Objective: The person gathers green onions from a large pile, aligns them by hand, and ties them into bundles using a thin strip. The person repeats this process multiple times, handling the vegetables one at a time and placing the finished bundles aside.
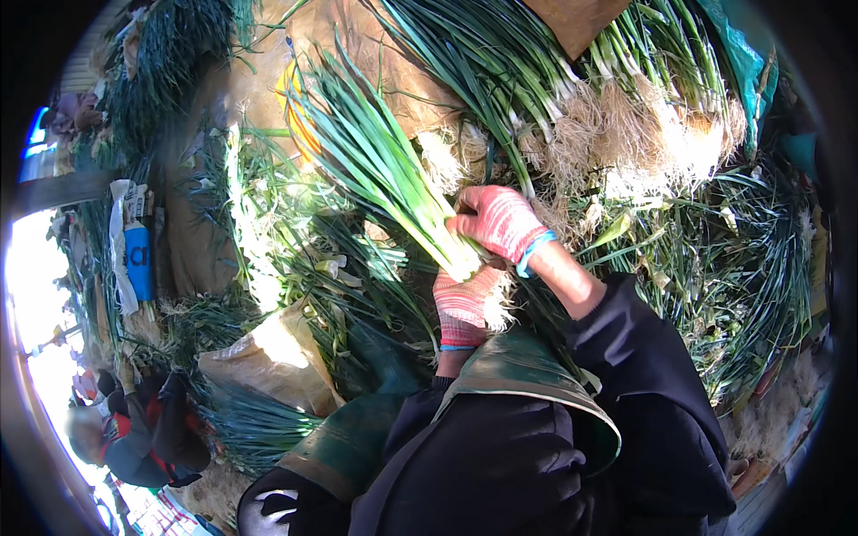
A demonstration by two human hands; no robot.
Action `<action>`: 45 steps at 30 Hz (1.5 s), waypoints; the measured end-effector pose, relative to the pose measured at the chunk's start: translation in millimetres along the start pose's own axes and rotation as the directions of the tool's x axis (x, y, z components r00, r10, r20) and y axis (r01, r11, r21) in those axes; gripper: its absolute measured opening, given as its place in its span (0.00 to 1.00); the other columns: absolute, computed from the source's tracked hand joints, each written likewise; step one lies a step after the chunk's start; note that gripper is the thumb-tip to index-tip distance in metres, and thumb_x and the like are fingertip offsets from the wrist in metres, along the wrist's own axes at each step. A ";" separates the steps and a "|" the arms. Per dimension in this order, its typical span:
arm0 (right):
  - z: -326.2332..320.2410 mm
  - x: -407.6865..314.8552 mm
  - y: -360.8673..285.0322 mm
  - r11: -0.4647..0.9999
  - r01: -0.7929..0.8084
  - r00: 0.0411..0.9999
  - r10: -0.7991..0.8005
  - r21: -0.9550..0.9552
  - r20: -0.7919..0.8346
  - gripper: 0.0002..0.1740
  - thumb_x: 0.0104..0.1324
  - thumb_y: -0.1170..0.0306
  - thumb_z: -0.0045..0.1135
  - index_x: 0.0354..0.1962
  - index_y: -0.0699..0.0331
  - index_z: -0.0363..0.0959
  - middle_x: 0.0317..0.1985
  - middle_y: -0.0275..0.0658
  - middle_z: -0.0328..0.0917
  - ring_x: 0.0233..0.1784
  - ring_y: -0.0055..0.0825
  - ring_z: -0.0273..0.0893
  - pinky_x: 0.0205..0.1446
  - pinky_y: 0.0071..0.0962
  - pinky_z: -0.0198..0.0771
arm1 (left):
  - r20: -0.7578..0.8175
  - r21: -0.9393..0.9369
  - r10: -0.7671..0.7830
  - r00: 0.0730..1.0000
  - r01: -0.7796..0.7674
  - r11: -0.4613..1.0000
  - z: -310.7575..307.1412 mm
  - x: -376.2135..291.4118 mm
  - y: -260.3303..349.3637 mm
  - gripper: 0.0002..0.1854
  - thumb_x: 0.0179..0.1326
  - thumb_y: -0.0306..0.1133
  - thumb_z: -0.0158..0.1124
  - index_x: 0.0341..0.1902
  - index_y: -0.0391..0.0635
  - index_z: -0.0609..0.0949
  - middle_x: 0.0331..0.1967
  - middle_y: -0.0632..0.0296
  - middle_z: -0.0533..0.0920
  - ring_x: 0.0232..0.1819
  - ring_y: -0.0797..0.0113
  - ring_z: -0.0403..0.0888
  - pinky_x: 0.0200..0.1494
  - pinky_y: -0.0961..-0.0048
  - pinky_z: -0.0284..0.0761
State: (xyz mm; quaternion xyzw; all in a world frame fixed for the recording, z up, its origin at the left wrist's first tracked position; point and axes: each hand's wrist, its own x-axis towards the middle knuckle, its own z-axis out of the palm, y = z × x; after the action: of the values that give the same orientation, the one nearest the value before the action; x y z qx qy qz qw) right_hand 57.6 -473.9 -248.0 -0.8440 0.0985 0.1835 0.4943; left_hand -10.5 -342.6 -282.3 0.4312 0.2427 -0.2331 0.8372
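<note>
A bunch of green onions (402, 181) slants across the middle, its leaves towards the upper left and its pale roots low by my knees. Below the stems, my left hand (462, 301), in a red and white knit glove, is closed round the root end. My right hand (495, 221), gloved alike with a blue cuff, lies against the lower stems from the right, fingers bent; whether it grips any of them is hidden. More green onions (496, 74) with long roots lie in a row beyond my hands.
Loose leaves and trimmings (684, 268) cover the ground on both sides. A tan sack (281, 355) lies at the left near green boots (516, 368). Another person (141, 435) is at the lower left, beside more onions. Teal sheeting (744, 60) edges the upper right.
</note>
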 end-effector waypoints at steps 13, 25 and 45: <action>25.3 16.8 29.1 0.998 0.010 0.999 -0.007 0.056 -0.049 0.15 0.60 0.60 0.65 0.29 0.66 0.79 0.17 0.40 0.73 0.24 0.19 0.72 0.31 0.29 0.68 | -0.039 0.104 0.080 0.996 -0.075 0.992 -16.0 1.5 -4.6 0.24 0.48 0.11 0.67 0.51 0.40 0.78 0.40 0.62 0.82 0.38 0.71 0.80 0.41 0.73 0.79; -33.5 -51.3 30.5 0.382 -0.421 0.621 -0.540 0.823 0.568 0.15 0.69 0.63 0.57 0.36 0.71 0.75 0.34 0.42 0.80 0.29 0.26 0.79 0.37 0.26 0.75 | -0.168 -0.111 0.019 0.986 -0.038 0.993 -24.9 14.5 3.3 0.20 0.53 0.12 0.66 0.51 0.36 0.79 0.42 0.56 0.83 0.39 0.64 0.83 0.42 0.67 0.82; -26.7 -23.6 39.9 0.908 -0.150 0.973 0.066 0.391 0.221 0.20 0.66 0.57 0.60 0.43 0.67 0.80 0.39 0.36 0.83 0.43 0.20 0.77 0.49 0.26 0.73 | 0.081 -0.153 -0.194 0.978 0.205 0.967 -12.1 17.4 2.0 0.14 0.56 0.18 0.66 0.47 0.38 0.79 0.41 0.55 0.83 0.38 0.64 0.84 0.39 0.68 0.82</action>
State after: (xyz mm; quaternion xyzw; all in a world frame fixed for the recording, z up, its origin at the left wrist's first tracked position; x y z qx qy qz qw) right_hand 27.9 -517.2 -258.5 -0.6932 0.1303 0.2713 0.6549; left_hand 1.7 -334.7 -297.8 0.3281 0.2752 -0.3098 0.8489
